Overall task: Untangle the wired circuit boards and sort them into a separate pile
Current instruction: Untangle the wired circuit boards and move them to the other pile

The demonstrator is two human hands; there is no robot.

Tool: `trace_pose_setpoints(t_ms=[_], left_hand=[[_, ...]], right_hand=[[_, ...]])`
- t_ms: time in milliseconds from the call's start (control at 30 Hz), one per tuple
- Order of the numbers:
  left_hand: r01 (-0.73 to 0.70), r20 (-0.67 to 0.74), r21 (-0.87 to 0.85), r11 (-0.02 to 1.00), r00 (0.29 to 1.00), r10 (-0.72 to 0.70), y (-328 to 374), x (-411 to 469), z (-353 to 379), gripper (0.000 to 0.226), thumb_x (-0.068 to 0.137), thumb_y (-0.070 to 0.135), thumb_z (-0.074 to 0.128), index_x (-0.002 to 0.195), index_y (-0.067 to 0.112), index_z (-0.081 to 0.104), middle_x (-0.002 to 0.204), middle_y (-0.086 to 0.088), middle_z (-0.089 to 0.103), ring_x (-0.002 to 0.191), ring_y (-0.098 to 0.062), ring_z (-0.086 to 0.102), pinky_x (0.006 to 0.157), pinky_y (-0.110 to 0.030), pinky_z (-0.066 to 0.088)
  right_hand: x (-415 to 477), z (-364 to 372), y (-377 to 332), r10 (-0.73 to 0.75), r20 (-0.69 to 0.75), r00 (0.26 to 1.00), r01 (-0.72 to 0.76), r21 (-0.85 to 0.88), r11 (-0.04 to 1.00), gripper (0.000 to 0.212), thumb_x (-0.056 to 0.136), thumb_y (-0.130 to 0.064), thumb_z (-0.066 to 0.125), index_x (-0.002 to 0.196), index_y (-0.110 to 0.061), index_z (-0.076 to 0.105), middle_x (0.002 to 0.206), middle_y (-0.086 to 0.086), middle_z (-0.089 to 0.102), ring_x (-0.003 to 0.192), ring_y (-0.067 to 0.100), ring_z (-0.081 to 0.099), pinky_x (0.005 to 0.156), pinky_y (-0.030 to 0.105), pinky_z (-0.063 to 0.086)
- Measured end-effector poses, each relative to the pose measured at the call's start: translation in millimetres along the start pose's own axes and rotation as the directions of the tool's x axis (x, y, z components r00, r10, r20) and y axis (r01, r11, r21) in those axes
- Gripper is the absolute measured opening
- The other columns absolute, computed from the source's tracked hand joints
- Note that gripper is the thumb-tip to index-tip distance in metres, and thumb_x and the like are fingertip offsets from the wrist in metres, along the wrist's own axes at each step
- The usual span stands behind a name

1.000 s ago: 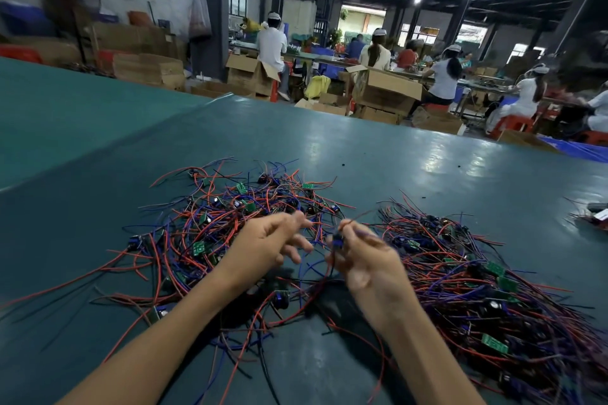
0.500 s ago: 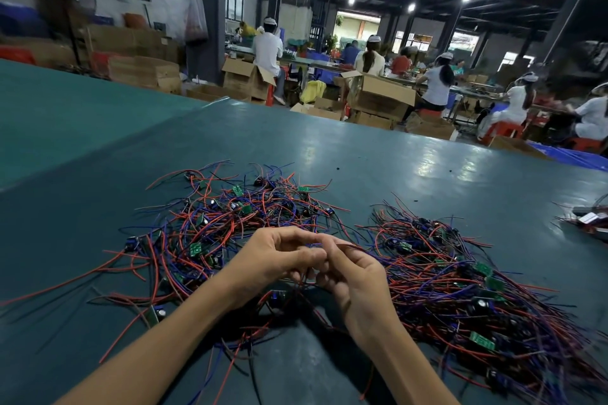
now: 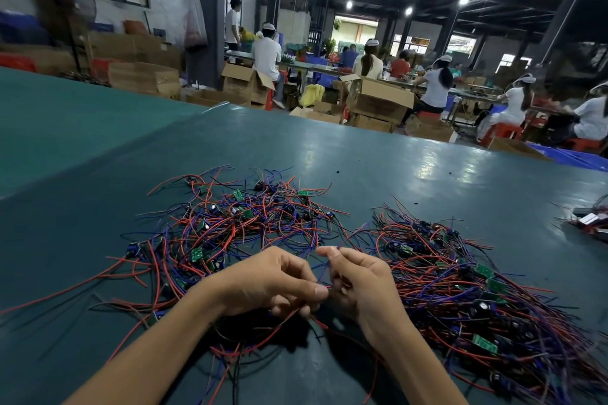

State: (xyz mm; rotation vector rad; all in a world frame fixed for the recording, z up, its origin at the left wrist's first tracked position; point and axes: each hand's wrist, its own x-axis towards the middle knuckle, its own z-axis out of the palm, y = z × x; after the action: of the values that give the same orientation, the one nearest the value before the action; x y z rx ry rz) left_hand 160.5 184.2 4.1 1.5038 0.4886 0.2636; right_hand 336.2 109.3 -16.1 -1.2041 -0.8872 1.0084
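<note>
A loose tangle of small green circuit boards with red, blue and black wires spreads over the left middle of the dark green table. A denser pile of the same wired boards lies to the right. My left hand and my right hand meet just above the table between the two heaps. Both pinch thin red and blue wires that run between their fingertips. The board on these wires is hidden by my fingers.
A few more parts lie at the table's right edge. Beyond the far edge stand cardboard boxes, and several people sit working at long benches. A second green table adjoins on the left.
My hands came together from a small gap and now pinch the same wires close together. The camera has tilted slightly, so the piles sit lower in view.
</note>
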Motion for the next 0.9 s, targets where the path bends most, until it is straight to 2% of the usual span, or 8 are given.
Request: trace_pose_setpoints(t_ms=[100, 200, 367, 500, 600, 700, 800, 900], left_hand=[[0.059, 0.139, 0.036, 0.998, 0.988, -0.063, 1, -3, 1, 0.013, 0.089, 0.022, 0.077, 0.084, 0.014, 0.068, 0.070, -0.007, 0.070, 0.043, -0.006, 0.046, 0.041, -0.015, 0.037], [0.086, 0.204, 0.033, 0.996, 0.975, -0.091, 1, -4, 4, 0.013, 0.090, 0.018, 0.075, 0.084, 0.013, 0.065, 0.069, -0.006, 0.070, 0.043, -0.004, 0.047, 0.039, -0.014, 0.035], [0.082, 0.231, 0.058, 0.995, 0.968, -0.093, 5, -8, -1, 0.015, 0.088, 0.021, 0.078, 0.081, 0.016, 0.065, 0.072, -0.006, 0.071, 0.045, -0.005, 0.052, 0.040, -0.014, 0.037], [0.005, 0.192, 0.016, 1.000, 0.981, -0.008, 4, -7, -1, 0.014, 0.085, 0.019, 0.079, 0.078, 0.016, 0.067, 0.072, -0.005, 0.067, 0.050, -0.007, 0.052, 0.047, -0.015, 0.038], [-0.030, 0.184, -0.039, 0.999, 0.982, 0.037, 5, -6, -3, 0.012, 0.079, 0.017, 0.079, 0.076, 0.016, 0.068, 0.074, -0.007, 0.056, 0.056, -0.009, 0.045, 0.051, -0.018, 0.031], [-0.024, 0.204, -0.055, 0.998, 0.978, 0.035, 4, -8, -5, 0.011, 0.080, 0.020, 0.079, 0.077, 0.019, 0.068, 0.076, -0.007, 0.056, 0.059, -0.008, 0.045, 0.053, -0.017, 0.033], [-0.105, 0.118, -0.140, 0.985, 0.986, 0.122, 2, -5, -5, 0.009, 0.080, 0.024, 0.080, 0.082, 0.020, 0.073, 0.074, -0.001, 0.061, 0.056, -0.004, 0.050, 0.049, -0.012, 0.036], [-0.266, -0.116, -0.254, 0.930, 0.963, 0.244, 0, 5, -7, 0.025, 0.075, 0.031, 0.087, 0.090, 0.015, 0.075, 0.073, 0.001, 0.064, 0.051, -0.002, 0.050, 0.046, -0.011, 0.039]], right_hand=[[3, -8, -5, -0.031, -0.057, 0.998, 0.032, 0.016, 0.999, 0.017, 0.095, -0.017, 0.064, 0.093, -0.014, 0.081, 0.058, -0.001, 0.043, 0.050, 0.010, 0.032, 0.044, 0.020, 0.022], [2, -11, -8, -0.054, -0.076, 0.996, 0.055, 0.008, 0.998, 0.018, 0.096, -0.014, 0.063, 0.092, -0.012, 0.081, 0.061, 0.002, 0.042, 0.049, 0.010, 0.032, 0.039, 0.018, 0.025], [1, -5, -10, -0.058, -0.152, 0.987, 0.064, 0.039, 0.997, 0.021, 0.099, -0.016, 0.060, 0.092, -0.010, 0.080, 0.058, 0.001, 0.040, 0.046, 0.010, 0.032, 0.040, 0.020, 0.025], [2, -9, -14, -0.061, -0.223, 0.973, 0.085, 0.098, 0.992, 0.021, 0.099, -0.016, 0.060, 0.100, -0.008, 0.079, 0.060, 0.001, 0.032, 0.049, 0.013, 0.029, 0.042, 0.024, 0.025], [0, -8, -15, -0.048, -0.200, 0.979, 0.082, 0.168, 0.982, 0.021, 0.097, -0.017, 0.061, 0.102, -0.009, 0.079, 0.063, 0.001, 0.036, 0.049, 0.011, 0.033, 0.040, 0.023, 0.026], [0, -6, -18, 0.011, -0.163, 0.987, 0.035, 0.278, 0.960, 0.021, 0.091, -0.019, 0.065, 0.103, -0.008, 0.079, 0.066, 0.000, 0.043, 0.050, 0.009, 0.038, 0.038, 0.021, 0.030], [-2, -5, -22, 0.047, -0.140, 0.989, 0.008, 0.373, 0.928, 0.033, 0.089, -0.028, 0.067, 0.115, -0.009, 0.073, 0.069, 0.001, 0.052, 0.052, 0.011, 0.046, 0.041, 0.023, 0.038], [-5, 0, -24, 0.051, -0.135, 0.990, 0.002, 0.363, 0.932, 0.045, 0.081, -0.040, 0.069, 0.114, -0.009, 0.069, 0.080, 0.007, 0.069, 0.057, 0.015, 0.058, 0.046, 0.026, 0.049]])
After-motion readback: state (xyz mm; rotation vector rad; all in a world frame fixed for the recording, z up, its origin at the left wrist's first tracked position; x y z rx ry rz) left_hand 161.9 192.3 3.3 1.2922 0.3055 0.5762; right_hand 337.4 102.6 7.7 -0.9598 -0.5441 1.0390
